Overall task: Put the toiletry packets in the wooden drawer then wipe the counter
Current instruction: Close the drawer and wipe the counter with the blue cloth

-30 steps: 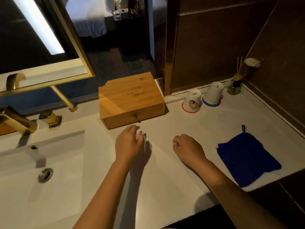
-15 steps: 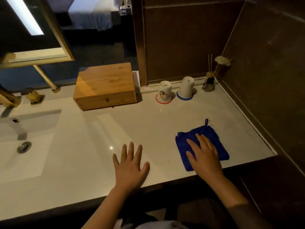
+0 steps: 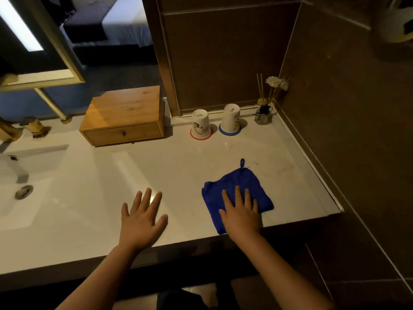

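The right hand (image 3: 242, 214) lay flat, fingers spread, on the blue cloth (image 3: 237, 195); the unwiped counter (image 3: 178, 171) stretched toward nine o'clock. The left hand (image 3: 142, 220) rested spread and empty. The drawer (image 3: 124, 134) sat shut at eleven o'clock, no packets visible.

A dim bathroom corner, lit low.

Dark brown tiled walls (image 3: 223, 59) meet at the right, with pale grout lines running across them. A gold-framed mirror (image 3: 44, 41) hangs at the left, a bright strip light (image 3: 20, 25) glowing in it. A brass tap (image 3: 13, 130) stands over the white sink (image 3: 26, 175). Beyond the open doorway lies a bed (image 3: 125, 27) with white linen. Dark floor tiles (image 3: 357, 276) show below at the right.
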